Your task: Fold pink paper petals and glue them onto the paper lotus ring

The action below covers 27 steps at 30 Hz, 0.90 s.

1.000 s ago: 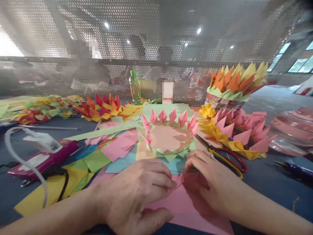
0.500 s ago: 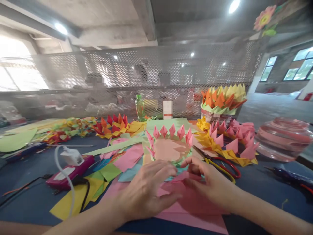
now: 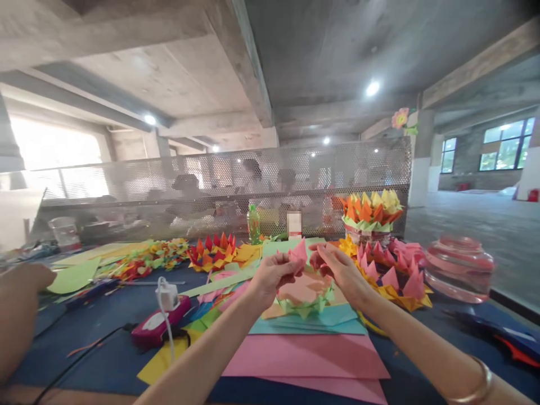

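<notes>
My left hand [image 3: 277,277] pinches a pink folded-paper petal [image 3: 299,250], its point upward. To the right of it, my right hand [image 3: 335,265] has its fingers apart and bent toward the petal, with a small gap between. Below both hands sits a paper lotus piece [image 3: 304,306] with green petals around a flat pink-orange middle. My hands cover its far side, so whether the held petal is joined to it I cannot tell. Blue paper sheets [image 3: 304,324] and pink paper sheets [image 3: 307,355] lie under and in front of it.
A magenta power strip [image 3: 162,322] with a white plug stands left. Further right are a pink-and-yellow paper lotus [image 3: 390,278], a round clear jar [image 3: 459,269] and a dark-handled tool [image 3: 498,332]. A green bottle [image 3: 253,224] stands behind. Another person's hand [image 3: 25,292] reaches in from the left.
Both hands have risen from low over the near side of the lotus piece. The left now grips a pink petal. The view has tilted up, and another person's hand has appeared at left.
</notes>
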Tool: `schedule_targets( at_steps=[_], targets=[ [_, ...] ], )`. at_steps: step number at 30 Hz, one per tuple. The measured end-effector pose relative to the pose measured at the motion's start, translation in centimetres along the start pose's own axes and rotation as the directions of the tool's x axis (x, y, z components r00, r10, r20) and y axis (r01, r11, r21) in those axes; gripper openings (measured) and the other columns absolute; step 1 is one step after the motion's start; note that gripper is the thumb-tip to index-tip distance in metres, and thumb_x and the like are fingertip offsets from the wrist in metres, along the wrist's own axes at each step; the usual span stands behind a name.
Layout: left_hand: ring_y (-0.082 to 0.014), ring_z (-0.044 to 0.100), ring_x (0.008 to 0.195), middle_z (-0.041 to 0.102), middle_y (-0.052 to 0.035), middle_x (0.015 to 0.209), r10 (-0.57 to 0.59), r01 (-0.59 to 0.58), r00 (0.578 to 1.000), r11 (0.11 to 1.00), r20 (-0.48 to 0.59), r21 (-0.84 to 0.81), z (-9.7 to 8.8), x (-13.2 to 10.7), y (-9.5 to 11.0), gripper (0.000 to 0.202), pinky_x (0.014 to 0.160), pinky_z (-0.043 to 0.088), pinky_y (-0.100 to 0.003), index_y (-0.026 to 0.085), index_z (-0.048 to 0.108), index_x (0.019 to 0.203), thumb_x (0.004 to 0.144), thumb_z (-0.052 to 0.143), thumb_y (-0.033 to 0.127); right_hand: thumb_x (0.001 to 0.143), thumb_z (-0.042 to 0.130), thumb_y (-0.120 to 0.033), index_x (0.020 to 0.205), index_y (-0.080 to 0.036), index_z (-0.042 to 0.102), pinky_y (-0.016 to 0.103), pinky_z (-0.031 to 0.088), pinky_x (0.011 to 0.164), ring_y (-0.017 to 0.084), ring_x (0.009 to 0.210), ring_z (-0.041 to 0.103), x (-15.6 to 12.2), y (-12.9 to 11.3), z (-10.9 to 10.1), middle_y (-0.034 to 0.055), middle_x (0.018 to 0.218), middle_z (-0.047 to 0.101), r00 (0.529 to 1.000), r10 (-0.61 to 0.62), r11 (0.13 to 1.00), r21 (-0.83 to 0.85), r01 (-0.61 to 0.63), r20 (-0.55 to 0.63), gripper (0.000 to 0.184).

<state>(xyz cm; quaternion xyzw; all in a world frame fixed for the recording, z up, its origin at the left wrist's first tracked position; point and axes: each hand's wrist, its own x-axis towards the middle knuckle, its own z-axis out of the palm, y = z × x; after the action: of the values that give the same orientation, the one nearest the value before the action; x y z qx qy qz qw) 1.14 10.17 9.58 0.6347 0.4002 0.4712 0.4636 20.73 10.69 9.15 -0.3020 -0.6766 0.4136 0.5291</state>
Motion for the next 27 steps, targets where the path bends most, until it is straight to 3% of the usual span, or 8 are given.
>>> schedule_targets(
  at_steps=[5,9,18,22,27],
  targets=[
    [-0.02,0.068,0.095,0.067,-0.0083,0.115,-0.093,0.084,0.992,0.991,-0.089,-0.102,0.7,0.5,-2.0,0.031,0.081,0.06,-0.039,0.015,0.063,0.12,0.098,0.064,0.036,0.099,0.063,-0.041,0.121,-0.017,0.063,0.04,0.059,0.084,0.02,0.098,0.068,0.3,2.4,0.4,0.0066,0.118,0.067,0.996,0.022,0.999,-0.037,-0.019,0.082,0.032],
    [-0.0199,0.068,0.095,0.067,-0.0083,0.115,-0.11,0.101,0.992,0.987,-0.065,-0.128,1.9,-0.4,-3.6,0.03,0.081,0.06,-0.039,0.015,0.063,0.12,0.098,0.064,0.035,0.099,0.064,-0.039,0.121,-0.017,0.064,0.04,0.059,0.084,0.02,0.099,0.068,-0.6,3.5,0.4,0.0067,0.119,0.067,0.991,0.037,0.997,-0.067,-0.028,0.132,0.031],
    [-0.0165,0.068,0.085,0.069,-0.0051,0.101,-0.074,0.088,0.994,0.979,0.083,-0.186,3.9,-1.7,-4.0,0.024,0.076,0.059,-0.034,0.013,0.066,0.106,0.098,0.064,0.035,0.099,0.063,-0.041,0.123,-0.017,0.062,0.04,0.059,0.084,0.02,0.099,0.068,-1.1,4.7,0.9,0.007,0.119,0.067,1.0,0.016,0.999,-0.03,-0.016,0.0,0.034],
    [-0.0166,0.068,0.084,0.069,-0.0053,0.102,-0.084,0.102,0.992,0.972,0.095,-0.211,3.7,-1.6,-4.1,0.027,0.076,0.059,-0.035,0.013,0.066,0.106,0.099,0.062,0.039,0.099,0.063,-0.041,0.124,-0.017,0.062,0.041,0.058,0.085,0.021,0.1,0.068,-1.4,5.3,1.4,0.0071,0.12,0.066,0.999,0.006,1.0,-0.023,-0.007,-0.044,0.034],
    [-0.0166,0.068,0.084,0.069,-0.0054,0.103,-0.057,0.069,0.996,0.979,0.072,-0.194,3.7,-1.3,-4.3,0.029,0.075,0.059,-0.035,0.014,0.065,0.111,0.099,0.062,0.04,0.099,0.063,-0.04,0.123,-0.017,0.063,0.04,0.059,0.084,0.02,0.098,0.068,-1.4,5.3,1.2,0.0071,0.119,0.067,1.0,0.016,0.998,-0.054,-0.016,-0.004,0.033]
  ],
)
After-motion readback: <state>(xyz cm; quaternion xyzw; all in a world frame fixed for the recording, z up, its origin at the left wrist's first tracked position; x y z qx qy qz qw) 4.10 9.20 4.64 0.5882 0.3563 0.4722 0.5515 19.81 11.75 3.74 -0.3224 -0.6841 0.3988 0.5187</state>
